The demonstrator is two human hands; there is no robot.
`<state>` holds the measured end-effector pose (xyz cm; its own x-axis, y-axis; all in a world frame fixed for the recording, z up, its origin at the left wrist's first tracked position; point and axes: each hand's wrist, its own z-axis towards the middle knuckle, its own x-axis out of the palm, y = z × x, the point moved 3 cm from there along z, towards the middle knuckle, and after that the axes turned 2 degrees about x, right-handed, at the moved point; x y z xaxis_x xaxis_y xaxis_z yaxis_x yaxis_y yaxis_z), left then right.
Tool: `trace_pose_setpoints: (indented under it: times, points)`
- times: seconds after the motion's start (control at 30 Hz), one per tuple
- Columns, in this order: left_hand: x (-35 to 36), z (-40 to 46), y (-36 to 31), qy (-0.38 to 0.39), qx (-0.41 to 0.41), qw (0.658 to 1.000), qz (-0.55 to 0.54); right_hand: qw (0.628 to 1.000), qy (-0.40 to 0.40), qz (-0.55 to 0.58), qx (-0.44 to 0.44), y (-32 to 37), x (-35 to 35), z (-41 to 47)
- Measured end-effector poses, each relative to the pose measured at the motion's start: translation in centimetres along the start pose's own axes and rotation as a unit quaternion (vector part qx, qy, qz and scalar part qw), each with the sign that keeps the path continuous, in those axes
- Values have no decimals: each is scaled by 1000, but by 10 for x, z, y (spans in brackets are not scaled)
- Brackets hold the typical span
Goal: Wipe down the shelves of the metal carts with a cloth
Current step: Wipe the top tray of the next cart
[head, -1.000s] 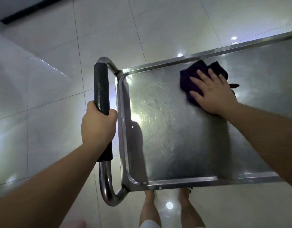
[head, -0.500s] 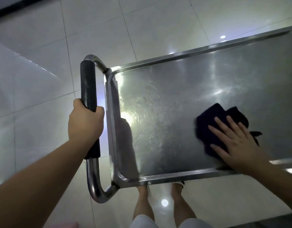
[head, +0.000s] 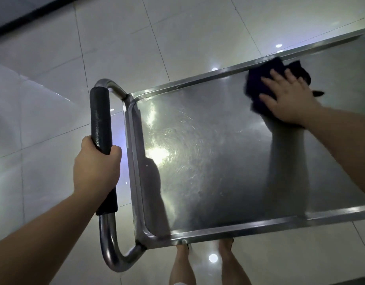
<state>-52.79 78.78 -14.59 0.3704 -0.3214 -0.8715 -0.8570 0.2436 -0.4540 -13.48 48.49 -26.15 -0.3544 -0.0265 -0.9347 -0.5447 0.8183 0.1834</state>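
Note:
The metal cart's top shelf (head: 208, 161) is a shiny steel tray with a raised rim. A dark purple cloth (head: 259, 83) lies on it against the far rim. My right hand (head: 286, 99) presses flat on the cloth with straight, spread fingers. My left hand (head: 96, 167) grips the black foam sleeve of the cart handle (head: 100, 118) at the tray's left end, fingers curled round it.
Glossy white floor tiles (head: 177, 38) surround the cart. My bare legs (head: 208, 264) stand right at the near rim. A pale wall or panel (head: 23, 103) rises at the left. A dark strip (head: 29, 15) runs along the floor's far left edge.
My right hand has slid the cloth from the near rim across the shelf to the far rim. The left hand keeps its grip on the handle.

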Motion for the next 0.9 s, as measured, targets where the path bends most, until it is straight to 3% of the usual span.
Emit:
trace_pose_setpoints:
  times: [0.1, 0.23, 0.37, 0.6, 0.7, 0.8, 0.9]
  points:
    - [1, 1, 0, -3, -4, 1000, 8, 1000, -3, -1, 25, 3, -11, 49]
    - [3, 4, 1, -3, -14, 1000, 12, 1000, -5, -10, -2, 2, -8, 37]
    - [2, 1, -3, 0, -21, 1000, 2, 1000, -8, -2, -18, -9, 11, -38]
    - [0, -2, -5, 7, -28, 999, -14, 998, 42, -32, -38, -58, 76, -254]
    - [2, 0, -4, 7, -22, 1000, -17, 998, 47, -36, -27, -72, 80, -285]
    - [3, 2, -2, 10, -19, 1000, -22, 998, 17, -16, 59, -42, 80, -276]
    - [3, 3, 1, 12, -16, 999, -27, 994, -34, 4, 106, 36, 94, -272]
